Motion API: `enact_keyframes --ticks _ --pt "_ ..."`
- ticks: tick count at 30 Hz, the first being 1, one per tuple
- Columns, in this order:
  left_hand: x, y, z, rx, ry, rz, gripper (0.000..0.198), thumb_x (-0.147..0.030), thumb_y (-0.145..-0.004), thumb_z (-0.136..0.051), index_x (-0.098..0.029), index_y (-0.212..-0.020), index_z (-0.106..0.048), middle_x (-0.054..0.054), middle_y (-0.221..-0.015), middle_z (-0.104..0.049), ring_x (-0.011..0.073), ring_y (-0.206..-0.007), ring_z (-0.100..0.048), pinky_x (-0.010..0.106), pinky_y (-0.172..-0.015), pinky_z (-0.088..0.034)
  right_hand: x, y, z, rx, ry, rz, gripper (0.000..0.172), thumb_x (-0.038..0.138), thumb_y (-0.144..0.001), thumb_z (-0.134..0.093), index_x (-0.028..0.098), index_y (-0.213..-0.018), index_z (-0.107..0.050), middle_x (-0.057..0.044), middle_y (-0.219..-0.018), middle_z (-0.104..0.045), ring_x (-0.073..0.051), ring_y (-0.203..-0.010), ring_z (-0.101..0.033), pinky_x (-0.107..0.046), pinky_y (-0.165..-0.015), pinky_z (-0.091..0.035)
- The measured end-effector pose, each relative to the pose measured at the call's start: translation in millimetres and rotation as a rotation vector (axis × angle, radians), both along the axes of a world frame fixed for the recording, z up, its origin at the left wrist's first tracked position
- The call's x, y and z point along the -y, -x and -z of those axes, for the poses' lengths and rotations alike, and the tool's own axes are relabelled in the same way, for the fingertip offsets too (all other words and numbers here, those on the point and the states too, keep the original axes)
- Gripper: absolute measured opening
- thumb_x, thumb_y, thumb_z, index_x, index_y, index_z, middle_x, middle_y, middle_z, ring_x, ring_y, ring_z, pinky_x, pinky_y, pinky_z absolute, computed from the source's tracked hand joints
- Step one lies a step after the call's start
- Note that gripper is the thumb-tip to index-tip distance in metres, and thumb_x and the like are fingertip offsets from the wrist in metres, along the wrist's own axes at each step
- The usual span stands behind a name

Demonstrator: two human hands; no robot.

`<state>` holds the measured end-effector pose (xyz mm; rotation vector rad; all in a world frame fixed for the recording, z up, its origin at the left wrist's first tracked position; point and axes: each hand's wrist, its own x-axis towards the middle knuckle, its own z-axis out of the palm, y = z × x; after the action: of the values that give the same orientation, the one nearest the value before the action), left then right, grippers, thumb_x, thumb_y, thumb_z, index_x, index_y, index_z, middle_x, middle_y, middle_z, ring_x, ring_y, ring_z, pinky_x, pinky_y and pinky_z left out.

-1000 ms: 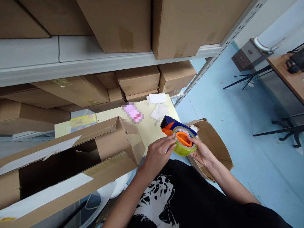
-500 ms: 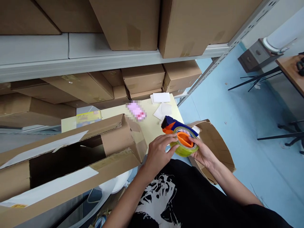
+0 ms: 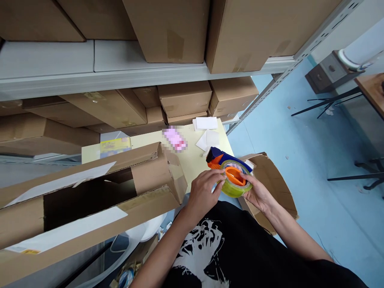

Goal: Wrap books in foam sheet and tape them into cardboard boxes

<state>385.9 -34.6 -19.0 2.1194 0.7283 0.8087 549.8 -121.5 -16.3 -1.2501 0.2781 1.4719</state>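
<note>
A blue and orange tape dispenser (image 3: 222, 157) with a roll of yellow-green packing tape (image 3: 232, 189) on its orange hub is held in front of my chest. My right hand (image 3: 256, 194) grips it from the right, thumb by the hub. At the roll's left side, my left hand (image 3: 207, 188) has curled fingers, with thumb and fingertips closed on the tape's edge; whether a loose tape end is between them cannot be made out. To the left lies a long cardboard box (image 3: 150, 204) with an opening along its top and white strips beside it.
Cardboard boxes (image 3: 184, 98) fill the metal shelving (image 3: 144, 76) ahead. The pale yellow tabletop (image 3: 192, 160) bears white papers (image 3: 207, 123), a blurred pink item (image 3: 175, 139) and a yellow packet (image 3: 115, 147). An open carton (image 3: 276, 188) stands at right. Further right is a desk (image 3: 372, 90).
The view has shifted slightly, so the shelves and long box appear a little further right. Both hands stay on the tape dispenser and its roll, nearly unmoved.
</note>
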Motion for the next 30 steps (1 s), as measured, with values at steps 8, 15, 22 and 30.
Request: enact_keyframes --ticks 8,15,22,30 --pt "-3.6 -1.6 -2.8 0.010 0.071 0.050 0.020 -0.017 -0.083 -0.057 -0.023 -0.101 -0.063 0.002 -0.112 -0.069 0.0160 -0.103 -0.064 0.032 -0.087 -0.054 0.7 -4.0 0.7 0.032 -0.037 0.007 0.005 0.015 -0.080 -0.062 0.012 -0.085 -0.063 -0.004 -0.067 -0.071 -0.013 -0.052 -0.067 -0.017 -0.049 -0.056" --pt "-1.4 -6.3 -0.7 0.014 0.042 0.030 0.018 -0.014 -0.080 -0.060 -0.023 -0.096 -0.063 0.002 -0.109 -0.070 0.0163 -0.098 -0.066 0.032 -0.084 -0.056 2.0 -7.6 0.7 0.072 -0.038 0.004 0.005 0.014 -0.079 -0.064 0.013 -0.084 -0.063 -0.003 -0.065 -0.071 -0.012 -0.051 -0.066 -0.017 -0.048 -0.056" --pt "1.8 -9.3 2.8 0.041 0.045 0.003 0.016 -0.013 -0.084 -0.055 -0.022 -0.092 -0.064 0.002 -0.108 -0.070 0.0150 -0.100 -0.065 0.031 -0.087 -0.055 0.8 -6.4 -3.8 0.082 -0.028 0.000 0.016 0.016 -0.080 -0.063 0.013 -0.096 -0.062 -0.004 -0.075 -0.073 -0.014 -0.059 -0.069 -0.019 -0.051 -0.057" --pt "5.6 -14.3 5.4 0.081 0.067 -0.024 0.019 -0.012 -0.085 -0.051 -0.022 -0.093 -0.066 0.003 -0.109 -0.070 0.0157 -0.099 -0.066 0.032 -0.085 -0.057 3.9 -3.2 -3.2 0.114 -0.029 0.060 0.023 0.015 -0.076 -0.066 0.016 -0.099 -0.062 -0.002 -0.073 -0.073 -0.016 -0.061 -0.069 -0.021 -0.051 -0.058"
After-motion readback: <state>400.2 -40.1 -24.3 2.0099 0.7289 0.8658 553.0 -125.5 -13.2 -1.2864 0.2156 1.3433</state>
